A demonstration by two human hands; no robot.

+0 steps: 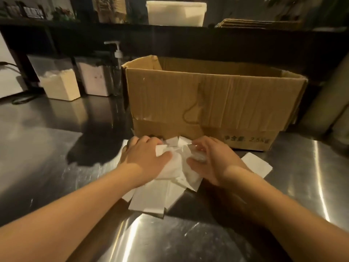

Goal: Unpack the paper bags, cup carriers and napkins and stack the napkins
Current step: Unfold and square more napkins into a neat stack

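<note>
The white napkins [156, 199] are out of the cardboard box [213, 103] and lie in a loose, skewed heap on the steel counter [56, 148] just in front of it, one sheet [257, 165] off to the right, so squaring them into a stack seems to be what is left. The left hand [145, 157] presses flat, fingers spread, on the pile, while the right hand [209, 163] curls round a crumpled clear wrapper [196, 156]. No paper bags or cup carriers can be made out, and the box's inside is hidden.
</note>
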